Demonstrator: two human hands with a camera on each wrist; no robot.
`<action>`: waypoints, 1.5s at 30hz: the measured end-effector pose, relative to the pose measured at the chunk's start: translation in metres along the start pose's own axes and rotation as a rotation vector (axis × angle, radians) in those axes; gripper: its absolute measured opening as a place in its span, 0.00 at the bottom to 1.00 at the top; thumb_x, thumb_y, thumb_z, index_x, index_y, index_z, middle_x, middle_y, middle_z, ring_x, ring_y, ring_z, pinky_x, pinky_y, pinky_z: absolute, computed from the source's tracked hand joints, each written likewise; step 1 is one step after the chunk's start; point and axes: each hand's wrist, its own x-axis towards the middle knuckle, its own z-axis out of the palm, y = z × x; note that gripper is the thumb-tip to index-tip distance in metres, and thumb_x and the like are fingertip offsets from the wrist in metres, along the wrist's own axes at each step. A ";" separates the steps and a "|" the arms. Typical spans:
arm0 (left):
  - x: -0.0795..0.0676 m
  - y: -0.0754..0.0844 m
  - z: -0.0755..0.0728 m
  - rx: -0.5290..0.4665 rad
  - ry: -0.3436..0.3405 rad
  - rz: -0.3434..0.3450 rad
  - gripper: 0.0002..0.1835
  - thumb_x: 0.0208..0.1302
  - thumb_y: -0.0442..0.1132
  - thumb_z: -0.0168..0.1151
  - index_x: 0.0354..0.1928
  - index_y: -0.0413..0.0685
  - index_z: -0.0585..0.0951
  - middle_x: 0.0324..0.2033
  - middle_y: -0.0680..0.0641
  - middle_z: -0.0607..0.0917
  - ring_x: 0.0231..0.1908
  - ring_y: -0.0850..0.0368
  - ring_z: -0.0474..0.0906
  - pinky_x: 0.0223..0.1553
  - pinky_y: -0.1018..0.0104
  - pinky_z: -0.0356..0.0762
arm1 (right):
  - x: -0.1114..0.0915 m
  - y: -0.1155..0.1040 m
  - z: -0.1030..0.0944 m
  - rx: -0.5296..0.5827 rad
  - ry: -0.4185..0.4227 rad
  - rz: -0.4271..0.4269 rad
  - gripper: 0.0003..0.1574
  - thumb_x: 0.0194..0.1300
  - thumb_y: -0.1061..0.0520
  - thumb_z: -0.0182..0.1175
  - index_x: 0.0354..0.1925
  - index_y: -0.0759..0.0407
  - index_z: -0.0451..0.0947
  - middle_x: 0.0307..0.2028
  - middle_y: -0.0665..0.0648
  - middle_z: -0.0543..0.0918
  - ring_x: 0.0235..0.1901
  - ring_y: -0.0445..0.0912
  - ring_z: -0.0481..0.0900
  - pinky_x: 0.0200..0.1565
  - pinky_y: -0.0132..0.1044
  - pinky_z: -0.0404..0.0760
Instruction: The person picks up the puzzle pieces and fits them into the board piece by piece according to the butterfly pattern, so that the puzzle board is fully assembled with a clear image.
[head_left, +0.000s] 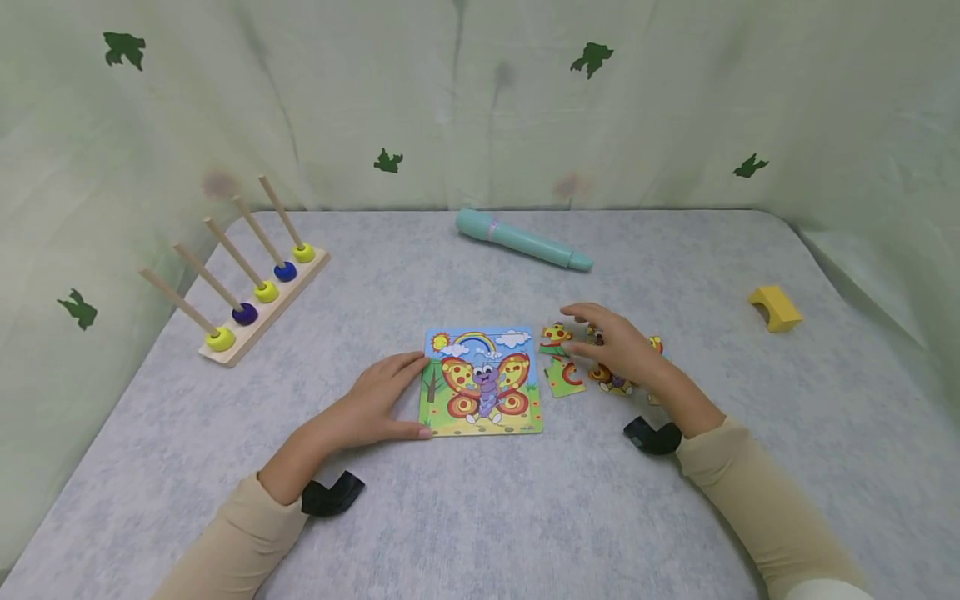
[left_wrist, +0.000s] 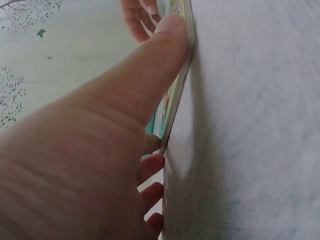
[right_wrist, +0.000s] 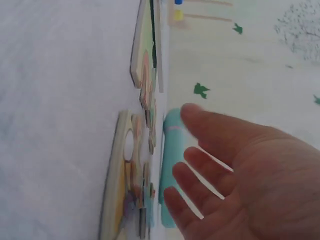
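Observation:
A square butterfly puzzle board (head_left: pixel 486 392) lies flat on the table. My left hand (head_left: pixel 378 404) rests at its left side, thumb on the lower left corner and fingertips along the edge; in the left wrist view the thumb (left_wrist: pixel 160 55) lies over the board's rim. To the right of the board are several loose puzzle pieces, among them a green one (head_left: pixel 562 377) and a yellow-and-red one (head_left: pixel 556 335). Above these pieces is my right hand (head_left: pixel 618 346), fingers spread and holding nothing. It partly hides some of them. The right wrist view shows its fingers (right_wrist: pixel 200 170) apart from the pieces.
A wooden peg stand (head_left: pixel 262 321) with yellow and dark blue beads stands at the left. Towards the back lies a teal, microphone-shaped object (head_left: pixel 525 242). A yellow arched block (head_left: pixel 778 308) sits at the right. Pale curtains (head_left: pixel 480 100) hang behind the table.

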 end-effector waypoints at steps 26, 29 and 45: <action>-0.002 -0.001 0.002 -0.017 0.011 -0.017 0.54 0.44 0.68 0.60 0.67 0.43 0.55 0.65 0.42 0.55 0.64 0.43 0.45 0.60 0.46 0.44 | 0.012 0.013 -0.003 -0.053 -0.117 -0.055 0.28 0.60 0.58 0.59 0.59 0.59 0.68 0.47 0.58 0.72 0.44 0.48 0.69 0.44 0.44 0.70; -0.002 0.000 0.001 -0.017 0.011 -0.016 0.53 0.44 0.67 0.61 0.67 0.43 0.55 0.65 0.42 0.55 0.64 0.43 0.45 0.60 0.46 0.44 | 0.011 0.013 -0.003 -0.077 -0.119 -0.055 0.31 0.59 0.55 0.60 0.60 0.58 0.67 0.43 0.56 0.72 0.37 0.46 0.68 0.38 0.41 0.69; -0.002 0.000 0.001 -0.016 0.010 -0.009 0.54 0.44 0.68 0.60 0.67 0.43 0.55 0.65 0.43 0.55 0.64 0.43 0.45 0.60 0.45 0.43 | 0.010 0.009 0.001 -0.079 -0.100 0.017 0.28 0.59 0.55 0.61 0.58 0.52 0.69 0.45 0.54 0.76 0.37 0.47 0.70 0.40 0.40 0.71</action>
